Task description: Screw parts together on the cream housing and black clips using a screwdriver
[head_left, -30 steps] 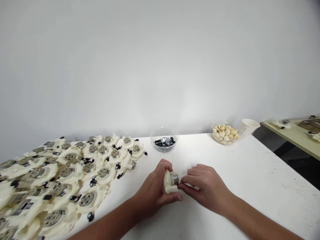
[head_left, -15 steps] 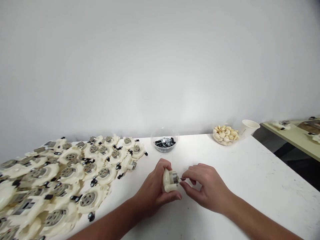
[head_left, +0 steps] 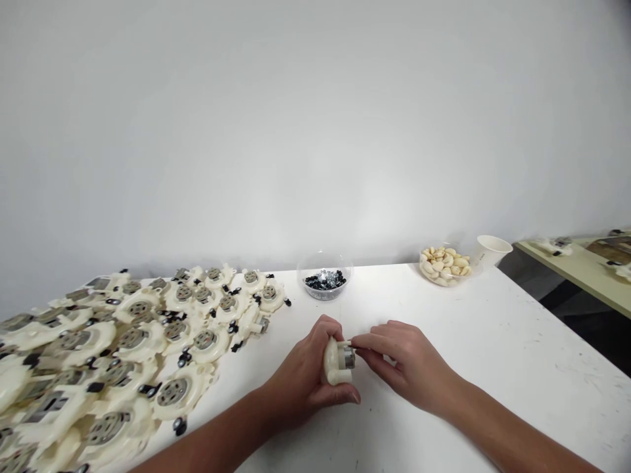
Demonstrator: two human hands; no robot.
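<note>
My left hand (head_left: 315, 368) is wrapped round a cream plastic housing (head_left: 332, 362), held just above the white table. A silver motor (head_left: 348, 358) sits in it and faces right, with cream posts sticking out beside it. My right hand (head_left: 394, 358) is closed in a pinch at the tip of the upper post. Whatever lies between its thumb and forefinger is too small and too covered to make out. Beyond the hands stands a clear bowl (head_left: 325, 293) of small black and shiny metal pieces.
Many similar motor housings (head_left: 204, 341) with black fittings crowd the table's left side. At the back right are a clear bowl of cream, bean-shaped pieces (head_left: 445, 266) and a white cup (head_left: 493, 249). Further right, a pale green table (head_left: 582, 269) bears more parts.
The housing has turned slightly in my left hand. My right thumb and forefinger have moved from in front of the motor's end to the tip of the upper post.
</note>
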